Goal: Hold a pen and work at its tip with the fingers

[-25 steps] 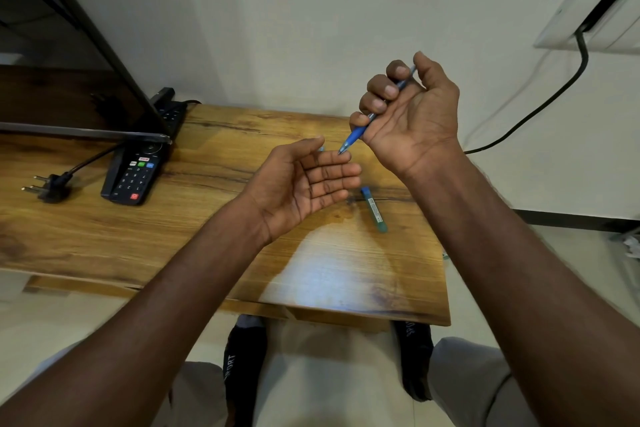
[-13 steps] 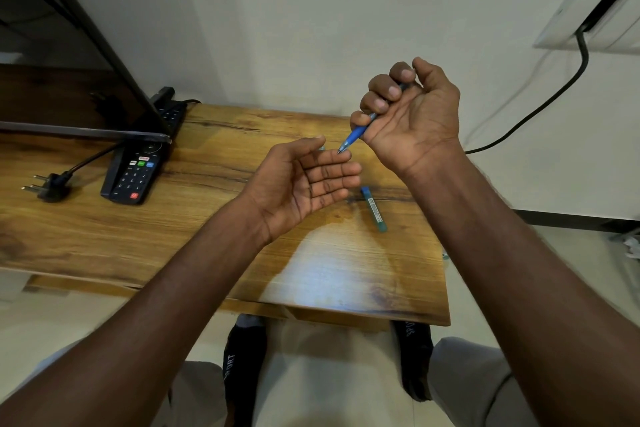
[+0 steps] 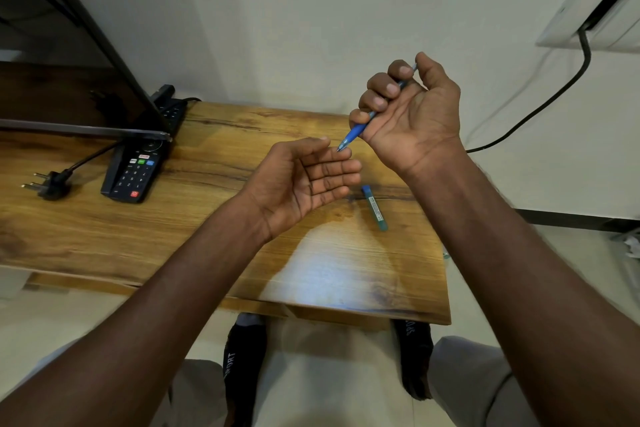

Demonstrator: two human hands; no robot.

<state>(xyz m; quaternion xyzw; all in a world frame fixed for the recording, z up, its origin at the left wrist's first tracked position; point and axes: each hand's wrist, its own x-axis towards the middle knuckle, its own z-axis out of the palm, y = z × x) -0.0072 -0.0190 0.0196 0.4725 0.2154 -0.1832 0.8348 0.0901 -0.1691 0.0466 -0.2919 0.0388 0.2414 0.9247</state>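
Observation:
My right hand (image 3: 412, 114) grips a blue mechanical pencil (image 3: 355, 133) in a fist, thumb on its top end, tip pointing down-left. The tip sits just above the fingertips of my left hand (image 3: 304, 180), which is held palm-up and cupped with relaxed fingers, holding nothing that I can see. Both hands hover above a wooden table (image 3: 194, 229). A small blue-green lead tube (image 3: 374, 207) lies on the table just right of my left fingers.
A black remote (image 3: 133, 170) lies at the left under a dark screen's edge (image 3: 86, 130), with a loose plug (image 3: 48, 180) beside it. A wall socket (image 3: 595, 7) with a black cable sits at the upper right. My knees and shoes show below the table.
My right thumb pressed down on the pencil's top end and came up again. The left hand stays cupped below the tip. Nothing else has moved.

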